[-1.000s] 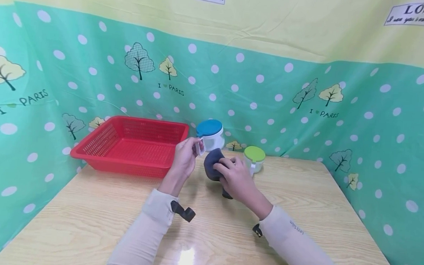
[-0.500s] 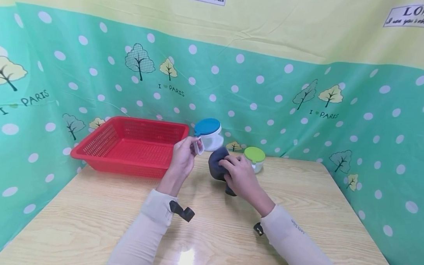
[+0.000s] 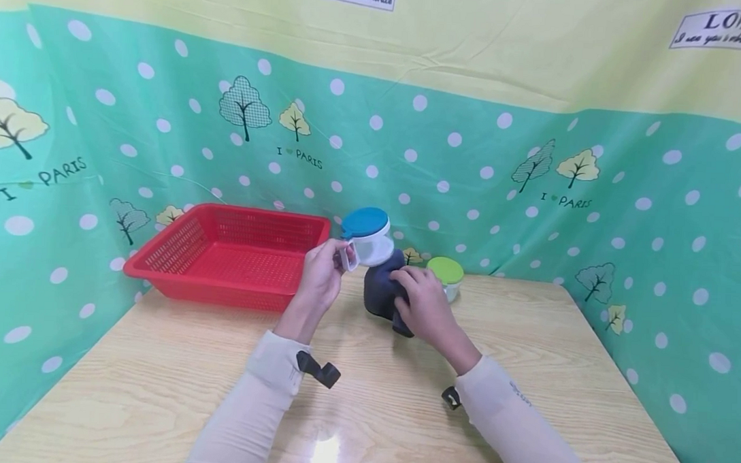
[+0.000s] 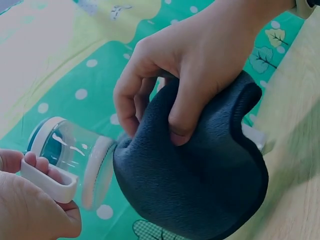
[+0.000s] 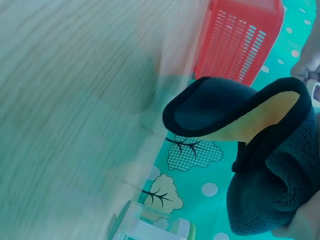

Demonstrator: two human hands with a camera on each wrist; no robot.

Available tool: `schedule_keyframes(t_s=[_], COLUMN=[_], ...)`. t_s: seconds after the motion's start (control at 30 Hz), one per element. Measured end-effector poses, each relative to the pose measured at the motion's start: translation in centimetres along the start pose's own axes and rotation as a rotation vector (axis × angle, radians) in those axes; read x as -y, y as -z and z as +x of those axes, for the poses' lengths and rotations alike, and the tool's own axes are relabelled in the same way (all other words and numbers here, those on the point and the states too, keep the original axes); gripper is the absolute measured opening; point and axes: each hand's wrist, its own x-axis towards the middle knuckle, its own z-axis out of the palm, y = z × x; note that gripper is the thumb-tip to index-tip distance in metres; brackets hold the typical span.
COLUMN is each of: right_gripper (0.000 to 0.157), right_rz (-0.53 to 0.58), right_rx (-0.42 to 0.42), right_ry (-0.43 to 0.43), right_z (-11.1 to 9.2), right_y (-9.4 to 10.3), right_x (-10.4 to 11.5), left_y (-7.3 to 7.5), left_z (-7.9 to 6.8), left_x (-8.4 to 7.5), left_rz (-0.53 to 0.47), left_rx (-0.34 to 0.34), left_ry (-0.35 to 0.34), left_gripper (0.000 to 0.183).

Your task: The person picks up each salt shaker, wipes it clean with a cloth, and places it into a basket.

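Note:
My left hand holds a clear jar by its white handle, raised above the table. The jar has a blue lid and a white band near its base. My right hand pinches a bunched dark grey-blue fleece cloth between thumb and fingers. Black edging and a yellowish underside show on the cloth in the right wrist view. Its upper edge lies right at the jar's base; whether the two touch is unclear. The right fingertips are partly hidden in the folds.
A second jar with a green lid stands on the wooden table behind my right hand. At the back left is a red perforated basket. A green and yellow patterned curtain hangs behind.
The cloth and my right hand have shifted slightly to the right, and the cloth's folds look different. The blue-lidded jar has moved only slightly, and my left hand still holds its handle.

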Motion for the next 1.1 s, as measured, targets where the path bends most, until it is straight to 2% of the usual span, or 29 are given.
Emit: schedule_keyframes(t_s=[0.4, 0.8, 1.1], right_gripper=[0.036, 0.036, 0.033], right_rz=[0.078, 0.078, 0.044], right_rx=[-0.069, -0.155, -0.202], right_ry=[-0.124, -0.21, -0.253], right_z=[0.3, 0.6, 0.8], right_y=[-0.4, -0.6, -0.3], right_x=[0.1, -1.0, -2.2], left_y=[-0.1, 0.1, 0.1], left_z=[-0.1, 0.0, 0.0], left_x=[0.2, 0.4, 0.6], left_rz=[-0.005, 0.086, 0.095], left_rx=[0.031, 0.095, 0.131], left_ry=[-0.01, 0.025, 0.038], left_gripper=[0.025, 0.029, 0.031])
